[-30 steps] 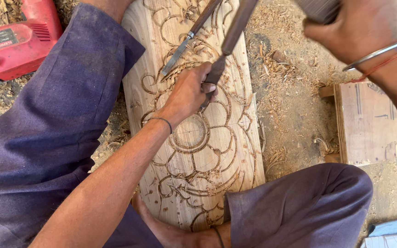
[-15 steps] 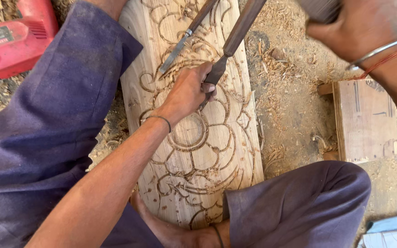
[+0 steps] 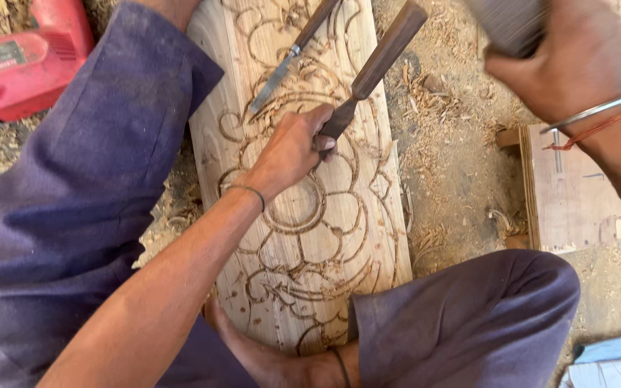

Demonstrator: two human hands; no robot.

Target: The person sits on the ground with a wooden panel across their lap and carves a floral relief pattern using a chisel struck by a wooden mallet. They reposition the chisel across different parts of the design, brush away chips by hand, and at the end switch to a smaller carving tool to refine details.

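Now the dark wooden-handled chisel (image 3: 368, 79) stands steeper than it did a second ago, its handle tipped further up and to the right, while the left hand (image 3: 292, 147) has barely shifted on the pale carved wooden plank (image 3: 310, 237). The right hand (image 3: 566, 61) stays raised at the upper right, gripping a blurred grey block-shaped striker (image 3: 508, 25); judging from that, the carving stroke is between blows, the edge being reset in the groove.

The left fingers are pressed together around the chisel's lower shaft, just above the blade, which meets the plank at the upper edge of the carved flower. The right fingers are wrapped tight around the striker.

Counted: two chisels, the one in hand and a second slim steel-bladed chisel (image 3: 289, 61) lying loose on the plank just to its left. One plank, lying on the sawdust-strewn floor (image 3: 454, 179) between the person's purple-trousered legs. One red power tool (image 3: 26, 65) at the upper left, well apart. One small square wooden block (image 3: 576, 194) at the right. Two bangles on the right wrist, one thin band on the left.
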